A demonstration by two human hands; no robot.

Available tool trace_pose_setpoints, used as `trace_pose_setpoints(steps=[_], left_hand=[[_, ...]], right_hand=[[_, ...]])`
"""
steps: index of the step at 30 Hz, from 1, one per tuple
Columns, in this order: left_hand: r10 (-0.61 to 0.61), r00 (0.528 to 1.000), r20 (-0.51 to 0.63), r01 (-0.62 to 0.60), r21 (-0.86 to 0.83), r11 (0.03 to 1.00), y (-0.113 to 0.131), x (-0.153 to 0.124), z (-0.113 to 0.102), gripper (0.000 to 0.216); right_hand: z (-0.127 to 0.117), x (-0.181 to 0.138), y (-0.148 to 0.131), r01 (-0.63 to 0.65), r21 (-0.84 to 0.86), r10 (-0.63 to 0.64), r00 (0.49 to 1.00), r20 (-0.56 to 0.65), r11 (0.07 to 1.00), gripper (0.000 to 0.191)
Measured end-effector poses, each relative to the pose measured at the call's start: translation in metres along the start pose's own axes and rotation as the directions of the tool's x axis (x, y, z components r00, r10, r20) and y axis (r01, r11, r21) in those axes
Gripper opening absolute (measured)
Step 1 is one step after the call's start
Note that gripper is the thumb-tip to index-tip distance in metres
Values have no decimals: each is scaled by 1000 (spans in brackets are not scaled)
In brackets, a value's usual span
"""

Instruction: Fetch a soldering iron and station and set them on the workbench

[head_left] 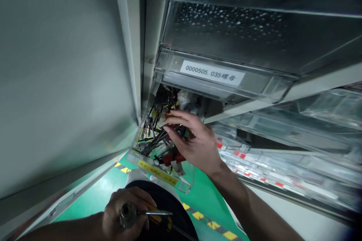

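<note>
At the far left, a pale panel (62, 67) stands left of and above your left hand's grip. Your left hand (112, 212) has its fingers curled tightly around a metal tool (128, 215), the round end facing you; a thin rod (161, 213) points right from just beside that end. Above this grip is a clear drawer (185, 187), with a yellow label (157, 172) on its front, and loose small tools (152, 139) inside, left of and under your right fingertips. Your right hand (198, 145) reaches into it, thumb and fingertips close together; whether they pinch a dark rod there, you cannot tell. Above that hand sits a drawer of small shiny parts (226, 19); right of it, clear bins (283, 131).
</note>
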State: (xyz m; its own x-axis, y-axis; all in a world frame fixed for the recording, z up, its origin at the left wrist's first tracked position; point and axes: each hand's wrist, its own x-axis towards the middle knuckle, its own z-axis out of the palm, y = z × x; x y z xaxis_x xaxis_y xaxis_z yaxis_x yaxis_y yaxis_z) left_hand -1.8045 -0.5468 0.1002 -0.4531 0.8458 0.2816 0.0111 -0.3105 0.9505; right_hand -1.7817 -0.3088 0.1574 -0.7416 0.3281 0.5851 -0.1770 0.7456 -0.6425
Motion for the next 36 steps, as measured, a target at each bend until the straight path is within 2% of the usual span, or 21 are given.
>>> trace_pose_setpoints(steps=[7,10,12,14,15,16,18,19,20,22,24,26,29,33,36], left_hand=[[7,1000,14,-7,40,999,2,0,0,28],[22,1000,20,-24,84,996,4,3,0,25],[19,999,25,-21,95,995,5,4,0,24],[27,1000,5,-28,86,996,5,4,1,23],[35,999,-10,-34,82,996,4,4,2,22],[45,999,-22,-43,82,996,3,3,2,21],[54,998,-31,-51,86,995,1,2,2,20],[52,998,-31,-50,85,995,0,2,2,19],[48,998,-29,-45,81,996,0,2,2,20],[40,999,-26,-38,68,997,1,3,2,22],[39,999,-16,-38,67,997,3,4,1,25],[42,999,-8,-41,77,996,4,7,1,26],[49,999,-8,-48,109,993,6,10,1,24],[61,998,-30,-57,129,990,3,13,2,21],[54,998,-44,-48,128,991,1,13,3,19]], right_hand=[[-1,-5,4,132,-50,-132,991,1,990,34],[-2,-5,3,171,-72,-172,985,4,983,28],[-5,-5,1,122,-48,-122,993,5,991,20],[-8,-4,-2,-55,52,56,998,-24,997,11],[-9,-3,-2,-183,139,190,981,-39,973,7],[-10,-2,-3,-316,246,335,942,-38,916,3],[-12,1,-2,-520,462,581,814,15,718,10],[-12,3,-1,-576,545,659,750,58,609,15],[-12,4,-1,-609,604,710,697,100,513,19],[-12,8,0,-637,665,763,628,152,392,26],[-11,9,-1,-641,680,774,610,168,357,28],[-11,9,-1,-633,665,751,640,162,396,26],[-12,7,0,-618,589,679,718,154,521,21],[-16,1,4,-627,423,606,769,204,654,19],[-18,-1,5,-586,238,540,809,233,775,18]])
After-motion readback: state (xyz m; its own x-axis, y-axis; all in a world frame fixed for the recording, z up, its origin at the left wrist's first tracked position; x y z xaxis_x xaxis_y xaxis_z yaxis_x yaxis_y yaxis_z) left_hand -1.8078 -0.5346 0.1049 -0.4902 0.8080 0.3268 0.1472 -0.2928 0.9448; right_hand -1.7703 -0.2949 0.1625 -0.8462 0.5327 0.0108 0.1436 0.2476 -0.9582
